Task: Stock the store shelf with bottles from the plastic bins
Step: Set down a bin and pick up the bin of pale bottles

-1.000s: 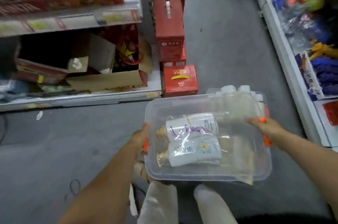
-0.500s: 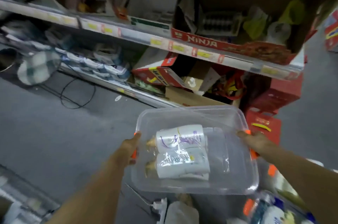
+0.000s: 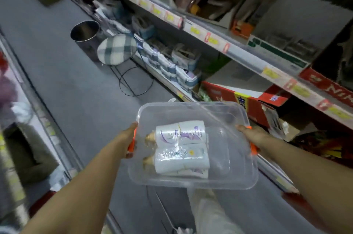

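Inside clear bin (image 3: 191, 184), bottles (image 3: 181, 149) lying crosswise, caps (image 3: 150, 137) pointing left

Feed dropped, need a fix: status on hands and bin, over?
Left grip and right grip hold the bin by its sides. Two bottles lying inside. Stool and pail on aisle floor ahead.

Both hands, left hand (image 3: 125, 141) and right hand (image 3: 253, 137), grip a clear bin (image 3: 193, 182) holding bottles (image 3: 180, 148).

The grey floor (image 3: 66, 80) ahead of you on the left carries a metal bucket (image 3: 86, 35) and, just beside it, a wire stool (image 3: 116, 49) with a checked cushion. The bottom shelf (image 3: 172, 88) to your right holds stacked soft packs (image 3: 172, 65) and a red carton (image 3: 238, 98).
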A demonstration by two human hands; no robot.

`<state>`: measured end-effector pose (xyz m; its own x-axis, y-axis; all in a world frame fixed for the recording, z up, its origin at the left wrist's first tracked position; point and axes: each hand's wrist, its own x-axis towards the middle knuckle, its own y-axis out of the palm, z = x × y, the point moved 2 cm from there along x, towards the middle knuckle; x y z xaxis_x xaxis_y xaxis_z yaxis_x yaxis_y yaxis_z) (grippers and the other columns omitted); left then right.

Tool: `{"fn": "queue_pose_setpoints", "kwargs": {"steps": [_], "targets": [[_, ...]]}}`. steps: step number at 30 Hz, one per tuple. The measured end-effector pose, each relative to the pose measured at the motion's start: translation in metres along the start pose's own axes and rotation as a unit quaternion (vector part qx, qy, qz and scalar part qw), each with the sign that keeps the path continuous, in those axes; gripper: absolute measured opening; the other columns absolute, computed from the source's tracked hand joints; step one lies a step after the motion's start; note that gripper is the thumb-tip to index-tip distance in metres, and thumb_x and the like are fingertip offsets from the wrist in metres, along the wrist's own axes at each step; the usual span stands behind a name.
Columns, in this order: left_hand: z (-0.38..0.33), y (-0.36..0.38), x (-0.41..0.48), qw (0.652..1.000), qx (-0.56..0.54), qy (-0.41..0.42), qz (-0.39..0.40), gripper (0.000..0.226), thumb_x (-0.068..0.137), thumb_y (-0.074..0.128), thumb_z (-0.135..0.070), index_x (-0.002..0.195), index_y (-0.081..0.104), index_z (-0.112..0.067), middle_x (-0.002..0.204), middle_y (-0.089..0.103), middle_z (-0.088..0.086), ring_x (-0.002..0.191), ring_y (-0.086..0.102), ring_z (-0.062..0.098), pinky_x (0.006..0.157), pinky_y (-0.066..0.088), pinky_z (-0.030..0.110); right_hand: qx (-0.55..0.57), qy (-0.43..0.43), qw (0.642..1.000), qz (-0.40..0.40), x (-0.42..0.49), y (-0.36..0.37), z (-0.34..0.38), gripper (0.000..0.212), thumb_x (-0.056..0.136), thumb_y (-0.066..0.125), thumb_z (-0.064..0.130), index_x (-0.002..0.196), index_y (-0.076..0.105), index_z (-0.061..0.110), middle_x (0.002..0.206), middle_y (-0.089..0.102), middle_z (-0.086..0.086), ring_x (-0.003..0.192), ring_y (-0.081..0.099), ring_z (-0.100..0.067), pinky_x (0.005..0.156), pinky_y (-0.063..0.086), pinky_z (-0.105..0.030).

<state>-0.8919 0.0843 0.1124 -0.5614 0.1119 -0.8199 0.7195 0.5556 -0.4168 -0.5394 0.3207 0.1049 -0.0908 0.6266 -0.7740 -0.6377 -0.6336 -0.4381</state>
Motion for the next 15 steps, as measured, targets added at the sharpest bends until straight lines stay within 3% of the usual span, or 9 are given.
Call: {"fn": "queue_pose_setpoints", "kwargs": {"steps": [2, 4, 6, 8, 11, 15], "targets": [[-0.017, -0.015, 0.023, 1.0, -0.005, -0.009, 0.005, 0.061, 0.091, 0.047, -0.07, 0.101, 0.058, -0.011, 0.09, 0.06, 0.012, 0.081, 0.057, 0.027, 0.069, 0.047, 0.038, -0.029, -0.017, 0.999, 0.0, 0.046, 0.015, 0.016, 0.091, 0.058, 0.062, 0.086, 0.119, 0.062, 0.019, 0.11, 0.07, -0.011, 0.091, 0.07, -0.034, 0.08, 0.059, -0.048], [-0.034, -0.028, 0.049, 1.0, -0.017, -0.013, 0.014, 0.057, 0.092, 0.048, -0.068, 0.094, 0.058, -0.012, 0.084, 0.058, 0.011, 0.076, 0.054, 0.025, 0.067, 0.045, 0.034, -0.066, 0.001, 0.998, -0.007, 0.104, 0.03, 0.022, 0.112, 0.032, 0.054, 0.101, 0.109, 0.067, 0.021, 0.096, 0.073, -0.008, 0.079, 0.072, -0.032, 0.076, 0.06, -0.049], [-0.055, -0.039, 0.077, 0.999, -0.022, -0.01, 0.025, 0.052, 0.093, 0.05, -0.065, 0.086, 0.055, -0.013, 0.076, 0.053, 0.009, 0.067, 0.049, 0.022, 0.064, 0.04, 0.03, -0.113, 0.016, 0.993, -0.022, 0.138, 0.043, 0.03, 0.119, 0.028, 0.042, 0.107, 0.107, 0.069, 0.022, 0.096, 0.073, -0.011, 0.079, 0.072, -0.034, 0.076, 0.061, -0.05], [-0.075, -0.049, 0.101, 0.999, -0.017, -0.003, 0.03, 0.051, 0.094, 0.05, -0.062, 0.082, 0.054, -0.013, 0.072, 0.051, 0.009, 0.063, 0.047, 0.022, 0.063, 0.038, 0.028, -0.121, 0.03, 0.992, -0.022, 0.136, 0.057, 0.05, 0.124, 0.031, 0.037, 0.109, 0.116, 0.067, 0.024, 0.109, 0.071, -0.013, 0.09, 0.07, -0.036, 0.082, 0.059, -0.05], [-0.106, -0.062, 0.134, 1.0, -0.014, -0.001, 0.02, 0.052, 0.095, 0.05, -0.061, 0.081, 0.055, -0.011, 0.071, 0.053, 0.01, 0.062, 0.048, 0.022, 0.063, 0.038, 0.028, -0.124, 0.059, 0.99, -0.024, 0.145, 0.071, 0.082, 0.131, 0.033, 0.039, 0.108, 0.131, 0.058, 0.024, 0.129, 0.063, -0.012, 0.108, 0.063, -0.036, 0.095, 0.053, -0.05], [-0.149, -0.077, 0.177, 1.0, -0.015, -0.001, 0.003, 0.05, 0.096, 0.049, -0.058, 0.084, 0.056, -0.01, 0.074, 0.056, 0.012, 0.068, 0.052, 0.025, 0.071, 0.042, 0.035, -0.059, 0.068, 0.996, 0.005, 0.157, 0.1, 0.123, 0.134, 0.033, 0.047, 0.105, 0.14, 0.049, 0.024, 0.137, 0.056, -0.013, 0.121, 0.056, -0.039, 0.103, 0.045, -0.057]]}}
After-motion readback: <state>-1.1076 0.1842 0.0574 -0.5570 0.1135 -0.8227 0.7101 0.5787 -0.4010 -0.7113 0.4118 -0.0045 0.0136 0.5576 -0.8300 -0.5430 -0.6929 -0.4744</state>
